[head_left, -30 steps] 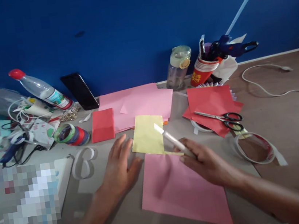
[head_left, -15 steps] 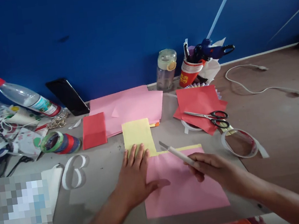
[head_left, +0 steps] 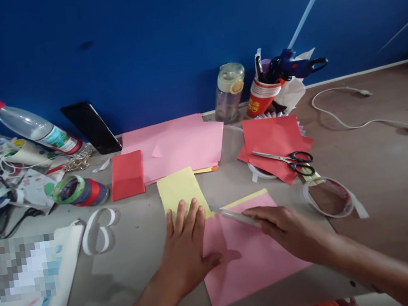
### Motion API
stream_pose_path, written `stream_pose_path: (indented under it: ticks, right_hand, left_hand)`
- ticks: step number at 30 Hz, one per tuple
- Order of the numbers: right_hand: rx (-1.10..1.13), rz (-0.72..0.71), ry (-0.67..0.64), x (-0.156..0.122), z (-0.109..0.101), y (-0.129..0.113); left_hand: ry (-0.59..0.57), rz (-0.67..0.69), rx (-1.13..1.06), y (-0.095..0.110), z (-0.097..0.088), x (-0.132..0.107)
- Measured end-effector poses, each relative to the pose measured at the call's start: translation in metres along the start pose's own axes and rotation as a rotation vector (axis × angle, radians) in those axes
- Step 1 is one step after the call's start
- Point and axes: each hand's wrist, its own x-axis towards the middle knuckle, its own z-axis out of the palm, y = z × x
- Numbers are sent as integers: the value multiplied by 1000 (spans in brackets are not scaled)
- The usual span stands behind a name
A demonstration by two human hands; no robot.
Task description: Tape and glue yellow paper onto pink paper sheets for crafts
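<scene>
My left hand (head_left: pixel 186 248) lies flat with fingers spread, pressing on a yellow sheet (head_left: pixel 181 191) and the left part of a pink sheet (head_left: pixel 248 257). The yellow paper sticks out past the pink one at its upper left and as a thin strip along the top edge. In my right hand (head_left: pixel 285 227) is a utility knife (head_left: pixel 238 217) with a white handle. Its blade points left, and the tip is at the yellow paper's edge by the corner of the pink sheet, close to my left fingers.
Scissors (head_left: pixel 295 159) lie on red paper (head_left: pixel 272 134) to the right, near a tape roll (head_left: pixel 328 198). Behind are pink sheets (head_left: pixel 183 140), a clear bottle (head_left: pixel 229 94) and a red cup (head_left: pixel 261 97). A phone (head_left: pixel 91 127) leans at the back wall; red paper (head_left: pixel 127 174) lies left.
The yellow and pink sheets have turned counterclockwise under my left hand. My right hand has brought the knife blade down and left to the yellow paper's edge.
</scene>
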Motion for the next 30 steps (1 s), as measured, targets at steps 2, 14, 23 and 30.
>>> stream_pose_path:
  ticks: [2,14,23,30]
  right_hand:
    - [-51,-48,20,-4,3,3]
    - [-135,-66,75,-6,16,15]
    - [-23,-36,43,-3,2,11]
    - [11,-3,8,3,-2,10]
  left_hand:
    - [-15,38,-25,-10,-3,9]
    - [-111,166,-48,-53,-30,88]
    - [-188,321,-4,-54,-38,96]
    - [-204,367,9,-53,-44,93]
